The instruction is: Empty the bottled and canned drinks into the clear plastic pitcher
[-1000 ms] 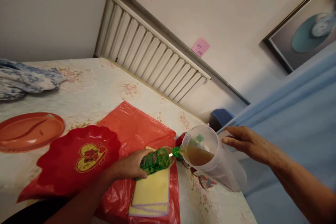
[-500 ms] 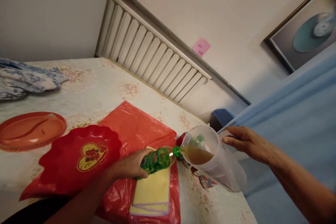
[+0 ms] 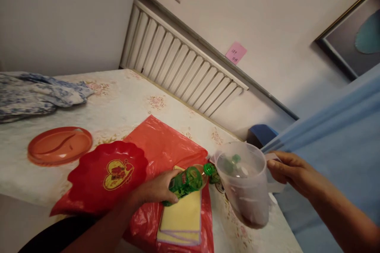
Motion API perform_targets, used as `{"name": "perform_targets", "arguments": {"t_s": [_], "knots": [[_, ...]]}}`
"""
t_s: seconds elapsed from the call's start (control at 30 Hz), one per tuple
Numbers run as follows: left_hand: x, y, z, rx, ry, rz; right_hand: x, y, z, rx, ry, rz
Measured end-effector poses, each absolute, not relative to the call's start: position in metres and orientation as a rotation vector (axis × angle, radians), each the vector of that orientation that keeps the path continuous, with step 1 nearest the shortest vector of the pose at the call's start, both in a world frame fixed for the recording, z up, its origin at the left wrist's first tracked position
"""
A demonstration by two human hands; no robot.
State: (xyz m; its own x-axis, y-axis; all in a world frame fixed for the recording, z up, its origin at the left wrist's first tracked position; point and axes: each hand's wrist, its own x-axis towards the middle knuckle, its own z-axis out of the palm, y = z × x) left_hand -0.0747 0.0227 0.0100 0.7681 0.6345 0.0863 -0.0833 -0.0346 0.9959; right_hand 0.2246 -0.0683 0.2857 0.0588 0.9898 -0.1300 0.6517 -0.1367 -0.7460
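Swung more upright than before, the translucent pitcher, its handle pinched in the right hand, hangs near the mouth of the tilted green bottle, which the left hand clasps near the yellow cloths.

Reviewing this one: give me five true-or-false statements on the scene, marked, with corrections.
1. The left hand holds the green bottle. True.
2. The right hand grips the translucent pitcher by its base. False: it grips the handle.
3. The red tray bears a yellow heart print. True.
4. The yellow cloths lie on that tray. False: they lie on the red plastic sheet.
5. The pink note is stuck to the blue curtain. False: it is on the wall.
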Motion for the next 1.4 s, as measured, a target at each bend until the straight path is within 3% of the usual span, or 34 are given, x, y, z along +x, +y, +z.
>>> {"name": "perform_targets", "arguments": {"t_s": [0.33,0.67,1.13,1.4], "knots": [[-0.071,0.007,0.009,1.477,0.392,0.424,0.195,-0.024,0.250,-1.462,-1.381,0.917],[-0.068,0.011,-0.005,1.522,0.370,0.358,0.132,0.041,0.170,-1.141,-1.209,0.987],[-0.067,0.012,-0.002,1.551,0.351,0.317,0.096,0.044,0.092,-0.998,-1.099,1.141],[-0.067,0.011,-0.001,1.547,0.336,0.291,0.115,0.026,0.079,-1.110,-1.153,1.086]]}}
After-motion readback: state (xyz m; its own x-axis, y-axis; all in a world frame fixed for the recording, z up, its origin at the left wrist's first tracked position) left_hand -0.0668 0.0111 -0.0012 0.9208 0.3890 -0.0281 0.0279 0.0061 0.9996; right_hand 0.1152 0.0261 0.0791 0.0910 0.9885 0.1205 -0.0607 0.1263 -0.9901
